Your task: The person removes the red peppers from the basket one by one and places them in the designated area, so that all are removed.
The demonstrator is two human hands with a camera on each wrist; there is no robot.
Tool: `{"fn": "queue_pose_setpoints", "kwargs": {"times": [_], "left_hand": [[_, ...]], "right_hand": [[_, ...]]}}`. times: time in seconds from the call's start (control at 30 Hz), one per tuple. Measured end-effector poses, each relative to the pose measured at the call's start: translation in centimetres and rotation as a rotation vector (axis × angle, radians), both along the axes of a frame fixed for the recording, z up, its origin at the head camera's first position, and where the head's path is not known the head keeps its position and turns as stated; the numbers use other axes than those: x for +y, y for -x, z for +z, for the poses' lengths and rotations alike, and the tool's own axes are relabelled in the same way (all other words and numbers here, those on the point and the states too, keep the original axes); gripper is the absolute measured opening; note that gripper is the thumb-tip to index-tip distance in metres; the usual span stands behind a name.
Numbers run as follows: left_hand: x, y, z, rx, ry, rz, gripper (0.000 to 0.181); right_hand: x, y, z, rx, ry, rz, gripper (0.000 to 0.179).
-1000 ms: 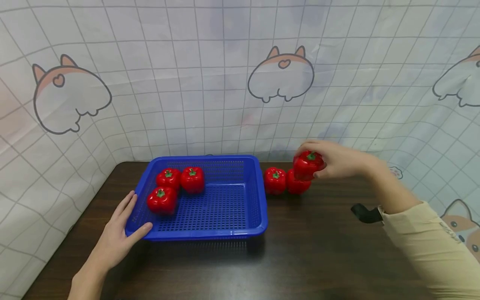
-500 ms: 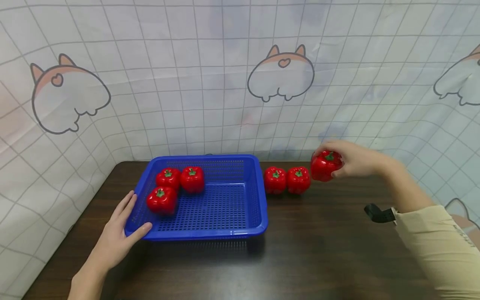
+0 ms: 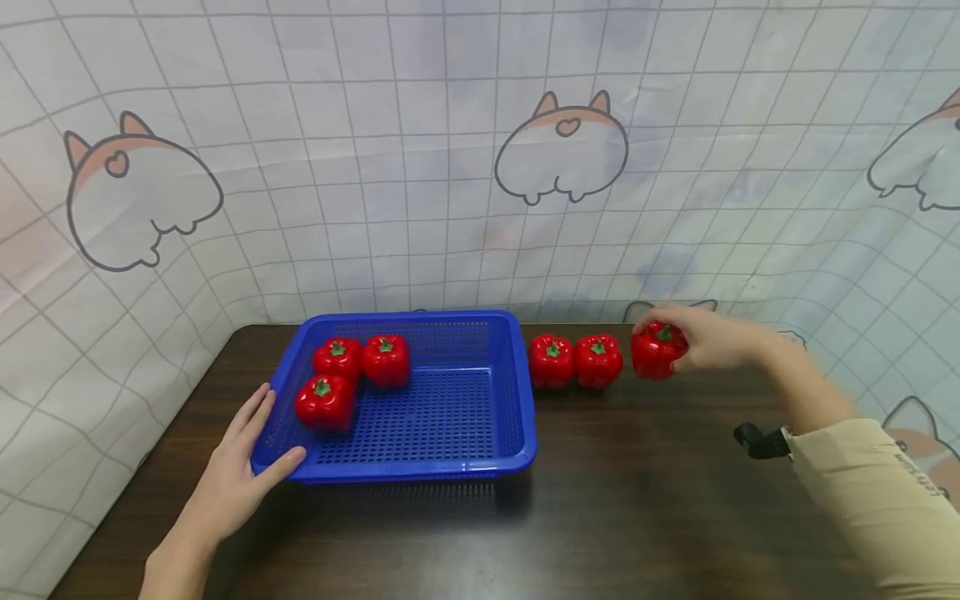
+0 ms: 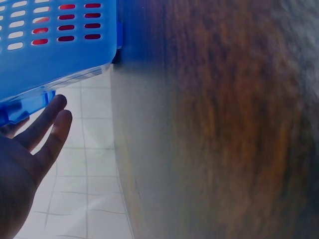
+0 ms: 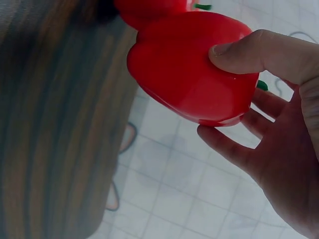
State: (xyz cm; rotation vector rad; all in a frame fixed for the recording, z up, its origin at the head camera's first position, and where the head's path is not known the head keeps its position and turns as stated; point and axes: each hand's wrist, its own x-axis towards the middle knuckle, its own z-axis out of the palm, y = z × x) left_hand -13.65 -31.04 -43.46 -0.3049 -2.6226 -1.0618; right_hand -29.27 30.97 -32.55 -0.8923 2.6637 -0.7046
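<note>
My right hand (image 3: 701, 333) grips a red bell pepper (image 3: 658, 351) with a green stem, at the right end of a short row. In the right wrist view, the thumb lies on one side of this bell pepper (image 5: 189, 69) and the fingers on the other. Two more bell peppers (image 3: 551, 362) stand to its left, beside a blue plastic basket (image 3: 512, 462). Inside the basket's left half sit three bell peppers (image 3: 325, 402). At its front left corner rests my left hand (image 3: 228, 483), fingers extended along the side and thumb at the front rim.
The dark wooden table (image 3: 615, 500) extends in front of the basket and to the right. A patterned cloth wall (image 3: 450, 208) rises right behind the table. At the right wrist, a black device (image 3: 761, 442) sticks out from the sleeve.
My right hand has carried its bell pepper rightward from over the row, then lowered it at the row's right end. The bell pepper once behind it now shows whole. The left hand stays put.
</note>
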Motion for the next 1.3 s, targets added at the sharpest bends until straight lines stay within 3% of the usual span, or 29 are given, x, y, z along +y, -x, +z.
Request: {"fn": "queue_pose_setpoints", "kwargs": {"times": [0.23, 0.47, 0.63, 1.03, 1.3], "left_hand": [[0.0, 0.0, -0.2, 0.008, -0.001, -0.001, 0.086], [0.0, 0.0, -0.2, 0.005, 0.008, 0.006, 0.086], [0.0, 0.1, -0.2, 0.001, 0.011, 0.010, 0.086], [-0.1, 0.0, -0.3, 0.006, 0.008, 0.013, 0.086], [0.0, 0.0, -0.2, 0.003, 0.012, 0.013, 0.086]], "right_hand": [[0.5, 0.7, -1.9, -0.042, 0.031, -0.002, 0.062], [0.8, 1.4, -3.7, 0.039, 0.023, 0.033, 0.060], [0.9, 1.7, -4.7, 0.024, 0.037, 0.009, 0.063], [0.4, 2.0, -5.8, -0.036, 0.019, -0.050, 0.068], [0.6, 1.9, -5.4, -0.046, 0.030, -0.052, 0.069]]}}
